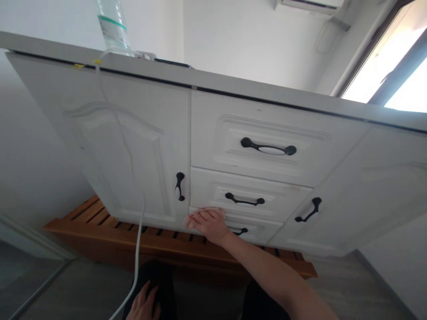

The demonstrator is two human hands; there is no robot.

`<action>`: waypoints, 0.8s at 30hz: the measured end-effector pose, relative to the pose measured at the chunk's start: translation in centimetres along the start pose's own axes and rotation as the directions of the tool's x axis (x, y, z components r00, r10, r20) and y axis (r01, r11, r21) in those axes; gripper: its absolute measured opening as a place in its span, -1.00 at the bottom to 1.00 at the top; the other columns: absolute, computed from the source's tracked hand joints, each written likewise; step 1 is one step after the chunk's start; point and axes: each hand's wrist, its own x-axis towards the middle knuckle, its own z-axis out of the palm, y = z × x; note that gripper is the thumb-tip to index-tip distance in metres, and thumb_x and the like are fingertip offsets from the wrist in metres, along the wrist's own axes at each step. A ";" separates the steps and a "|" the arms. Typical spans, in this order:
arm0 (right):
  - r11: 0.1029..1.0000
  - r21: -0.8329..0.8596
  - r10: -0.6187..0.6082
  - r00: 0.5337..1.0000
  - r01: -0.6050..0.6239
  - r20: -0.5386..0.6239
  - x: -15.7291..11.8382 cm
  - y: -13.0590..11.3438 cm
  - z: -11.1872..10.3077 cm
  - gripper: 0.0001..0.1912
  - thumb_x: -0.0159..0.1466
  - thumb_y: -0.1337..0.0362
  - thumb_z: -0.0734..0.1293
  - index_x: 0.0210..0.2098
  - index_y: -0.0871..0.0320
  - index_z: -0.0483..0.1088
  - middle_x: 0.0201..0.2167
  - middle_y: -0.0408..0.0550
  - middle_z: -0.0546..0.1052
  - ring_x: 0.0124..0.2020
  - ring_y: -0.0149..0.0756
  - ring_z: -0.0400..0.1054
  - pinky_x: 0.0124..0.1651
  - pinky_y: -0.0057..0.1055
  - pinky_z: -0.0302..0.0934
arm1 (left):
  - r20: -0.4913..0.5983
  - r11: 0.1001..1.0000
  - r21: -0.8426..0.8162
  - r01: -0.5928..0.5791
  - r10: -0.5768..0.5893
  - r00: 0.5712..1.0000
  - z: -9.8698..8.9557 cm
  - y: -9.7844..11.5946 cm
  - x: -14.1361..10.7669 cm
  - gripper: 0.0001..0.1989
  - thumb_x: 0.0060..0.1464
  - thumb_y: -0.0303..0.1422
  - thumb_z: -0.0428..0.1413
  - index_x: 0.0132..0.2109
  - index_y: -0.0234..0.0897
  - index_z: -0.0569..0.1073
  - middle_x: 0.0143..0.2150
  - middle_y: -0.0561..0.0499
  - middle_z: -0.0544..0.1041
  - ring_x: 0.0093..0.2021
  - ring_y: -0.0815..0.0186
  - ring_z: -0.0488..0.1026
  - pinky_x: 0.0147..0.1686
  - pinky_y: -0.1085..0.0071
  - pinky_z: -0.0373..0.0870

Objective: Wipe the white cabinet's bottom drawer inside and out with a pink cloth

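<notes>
My right hand [211, 224] presses a pink cloth [215, 210] against the white cabinet [213, 175], at the left part of the bottom drawer near its edge with the left door. The fingers lie bent over the cloth, and the forearm crosses in front of the bottom drawer's dark handle [240, 231]. Low in the view, my left hand [145, 304] rests on my dark-clothed leg, holding nothing, with its fingers apart. The middle drawer's handle [244, 199] is just above and right of my right hand.
A slatted wooden bench [173, 246] runs below the cabinet. A white cable [137, 253] hangs down the left door and passes my left hand. On the cabinet top stand a clear bottle [114, 29] and a dark flat object [172, 63]. A window is at upper right.
</notes>
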 end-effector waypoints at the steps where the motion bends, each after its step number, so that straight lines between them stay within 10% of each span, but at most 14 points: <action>1: 1.000 -0.010 0.006 1.000 -0.006 0.021 -1.6 0.6 -0.6 -0.66 0.43 0.30 0.19 0.18 0.05 0.32 0.14 -0.16 0.48 0.08 -0.30 0.26 0.06 -0.27 0.15 | 0.010 1.000 0.008 0.000 0.000 1.000 -0.3 0.3 0.1 -0.50 0.19 -0.34 -0.15 0.19 -0.38 0.43 0.35 -0.25 0.28 0.33 0.08 0.26 0.33 0.18 0.18; 10: 0.980 -0.139 0.174 0.960 -0.145 0.219 -18.2 7.6 -7.8 -0.60 0.34 0.33 0.32 0.13 -0.16 0.42 0.09 -0.19 0.54 0.00 -0.27 0.32 0.09 -0.25 0.04 | 0.006 1.000 -0.024 -0.007 0.007 1.000 -1.1 2.2 0.0 -0.49 0.19 -0.29 -0.17 0.18 -0.28 0.44 0.37 -0.17 0.24 0.33 0.13 0.24 0.31 0.21 0.15; 16: 0.905 -0.188 0.416 0.883 -0.381 0.217 -27.3 8.7 -10.5 -0.66 0.27 0.39 0.35 -0.10 -0.22 0.55 -0.07 -0.19 0.60 -0.04 -0.20 0.34 0.03 -0.22 0.06 | -0.115 0.972 -0.054 0.227 -0.232 0.966 -1.3 3.2 -0.2 -0.41 0.25 -0.24 -0.32 0.30 -0.27 0.27 0.39 -0.16 0.17 0.32 0.03 0.20 0.12 0.10 0.27; 19: 0.870 -0.152 0.493 0.837 -0.470 0.236 -27.4 5.4 -9.5 -0.63 0.26 0.43 0.32 -0.12 -0.20 0.55 -0.16 -0.17 0.60 -0.13 -0.25 0.37 -0.12 -0.31 0.12 | -0.092 0.932 -0.054 0.358 -0.361 0.928 -1.2 3.4 0.6 -0.38 0.25 -0.17 -0.31 0.35 -0.32 0.18 0.38 -0.21 0.19 0.32 -0.04 0.17 0.12 0.04 0.24; 24: 0.960 0.064 0.278 0.958 -0.273 -0.070 -16.9 -0.9 -6.6 -0.64 0.38 0.27 0.28 0.15 -0.13 0.39 -0.02 -0.17 0.58 0.03 -0.21 0.32 0.10 -0.20 0.07 | 0.014 0.925 -0.008 0.380 -0.379 0.925 -1.9 3.7 1.8 -0.35 0.21 -0.17 -0.24 0.38 -0.37 0.12 0.36 -0.29 0.22 0.35 -0.08 0.13 0.16 0.02 0.15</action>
